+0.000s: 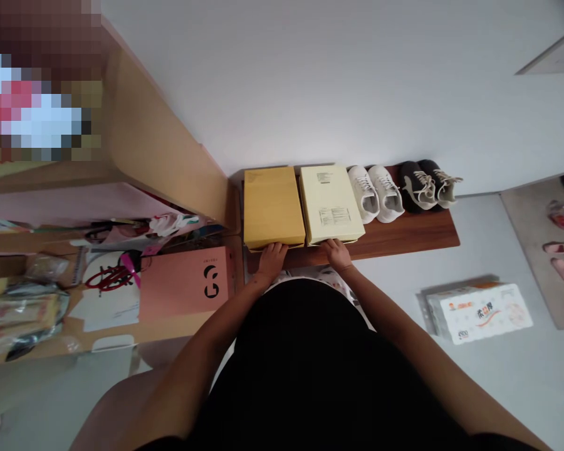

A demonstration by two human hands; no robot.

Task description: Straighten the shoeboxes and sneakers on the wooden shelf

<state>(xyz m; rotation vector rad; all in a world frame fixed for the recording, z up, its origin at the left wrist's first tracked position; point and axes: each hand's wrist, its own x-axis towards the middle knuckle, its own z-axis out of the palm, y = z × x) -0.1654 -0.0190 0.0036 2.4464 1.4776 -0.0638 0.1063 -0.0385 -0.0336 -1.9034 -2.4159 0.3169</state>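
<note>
Two shoe boxes lie side by side on a low brown wooden shelf (404, 235) against the white wall. My left hand (272, 258) rests with bent fingers on the near edge of the yellow box (269, 203). My right hand (337, 252) grips the near edge of the pale cream box (329, 200), which carries printed labels on its lid. The two boxes touch each other. My black clothing hides the floor right below my hands.
A pair of white sneakers (376, 191) and a pair of dark shoes (425, 183) stand on the shelf right of the boxes. A wrapped tissue pack (479, 311) lies on the grey floor. A cluttered wooden shelving unit (136, 156) with a pink box (185, 283) stands left. Pink slippers (561, 254) sit on a mat.
</note>
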